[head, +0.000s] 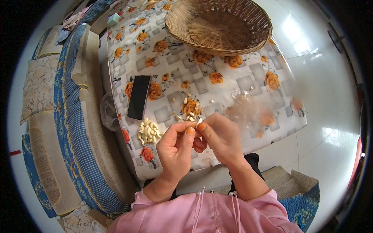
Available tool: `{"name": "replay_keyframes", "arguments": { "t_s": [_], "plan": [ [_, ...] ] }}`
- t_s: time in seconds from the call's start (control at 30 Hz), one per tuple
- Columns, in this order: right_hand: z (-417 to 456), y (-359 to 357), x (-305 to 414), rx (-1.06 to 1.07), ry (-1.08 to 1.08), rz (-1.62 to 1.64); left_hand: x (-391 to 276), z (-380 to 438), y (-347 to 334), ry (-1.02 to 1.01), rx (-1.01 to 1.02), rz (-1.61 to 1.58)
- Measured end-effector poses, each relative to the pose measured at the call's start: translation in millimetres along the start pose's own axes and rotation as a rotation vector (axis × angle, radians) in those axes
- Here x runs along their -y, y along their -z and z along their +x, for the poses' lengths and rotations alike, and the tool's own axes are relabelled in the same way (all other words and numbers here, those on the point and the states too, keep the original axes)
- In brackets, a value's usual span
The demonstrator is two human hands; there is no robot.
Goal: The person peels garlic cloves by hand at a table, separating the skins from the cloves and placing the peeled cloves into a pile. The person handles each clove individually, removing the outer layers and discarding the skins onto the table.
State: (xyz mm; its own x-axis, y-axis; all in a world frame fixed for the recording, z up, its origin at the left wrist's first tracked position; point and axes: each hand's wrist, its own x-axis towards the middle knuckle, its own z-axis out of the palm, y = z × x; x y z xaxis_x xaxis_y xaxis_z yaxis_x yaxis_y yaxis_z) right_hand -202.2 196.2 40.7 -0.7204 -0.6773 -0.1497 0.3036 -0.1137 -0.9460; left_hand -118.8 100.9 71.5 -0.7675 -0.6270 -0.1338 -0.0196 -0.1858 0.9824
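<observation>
A pale garlic clove (199,121) shows between the fingertips of both hands, over the near part of the table. My left hand (175,147) holds it from the left, with thumb and forefinger bent in. Thumb and fingers of my right hand (222,139) pinch it from the other side; that hand is partly blurred. Most of the clove is hidden by fingers. Just beyond lie several loose garlic cloves (191,116) with bits of skin. A pile of peeled cloves (149,131) sits left of my left hand. Papery garlic skins (247,107) form a blurry heap beyond my right hand.
A black smartphone (139,97) lies beyond the peeled pile. At the far side of the flowered tablecloth (174,74) stands a wicker basket (218,26). A small pale-green box (113,19) is at the far left corner. A sofa (84,139) runs along the left.
</observation>
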Motion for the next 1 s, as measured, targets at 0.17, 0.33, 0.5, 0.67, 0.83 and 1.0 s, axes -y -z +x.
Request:
{"name": "replay_keyframes", "arguments": {
  "t_s": [0.17, 0.33, 0.5, 0.67, 0.83, 1.0],
  "plan": [
    [0, 2, -2, 0.027, 0.250, -0.275, 9, 10, 14, 0.137, 0.057, -0.087],
    [-1, 6, 4, 0.164, 0.068, -0.069, 6, 12, 13, 0.258, 0.143, -0.214],
    [6, 5, 3, 0.065, -0.059, 0.197, -2, 11, 15, 0.226, 0.093, -0.312],
    [0, -8, 1, 0.075, 0.054, 0.150, 0, 5, 5, 0.055, 0.071, -0.061],
    [-5, -8, -8, -0.069, 0.149, -0.041, 5, 4, 5, 0.125, 0.123, -0.174],
    [-6, -12, -4, -0.152, 0.098, 0.022, 1, 0, -1, 0.158, 0.120, -0.222]
  ]
}}
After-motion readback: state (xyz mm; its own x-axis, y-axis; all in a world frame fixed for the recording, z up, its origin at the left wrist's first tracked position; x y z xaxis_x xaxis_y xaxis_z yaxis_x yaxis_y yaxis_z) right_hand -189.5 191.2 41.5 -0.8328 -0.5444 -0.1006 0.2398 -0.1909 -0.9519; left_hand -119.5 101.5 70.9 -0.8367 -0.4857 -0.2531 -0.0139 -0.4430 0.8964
